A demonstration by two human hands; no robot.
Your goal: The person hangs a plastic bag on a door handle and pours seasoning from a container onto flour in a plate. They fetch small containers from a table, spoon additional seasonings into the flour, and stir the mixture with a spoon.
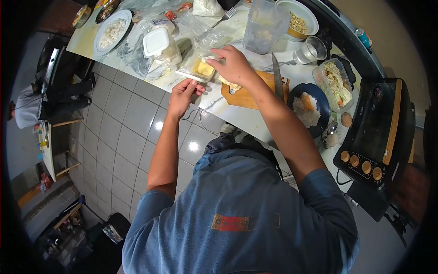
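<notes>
A small clear tub (pixel 211 76) with yellow, butter-like contents (pixel 202 68) sits near the counter's front edge. My left hand (pixel 182 97) is closed, pinching a white lid-like edge (pixel 186 75) at the tub's near left side. My right hand (pixel 233 66) reaches over from the right, its thumb and fingers closed about the tub's right rim; the exact contact is partly hidden. Just left stands a white-lidded jar (pixel 159 45). Under my right forearm lies a wooden cutting board (pixel 246 99) with a pale, folded food piece (pixel 229 84) and a knife (pixel 277 75).
On the right are a dark pan (pixel 322 102) with rice, a clear box of shredded vegetables (pixel 335 86) and a toaster oven (pixel 372 123). Behind stand a clear pitcher (pixel 264 27) and a bowl (pixel 312 19). A rice plate (pixel 98 43) is far left. Another person (pixel 32 107) is at left.
</notes>
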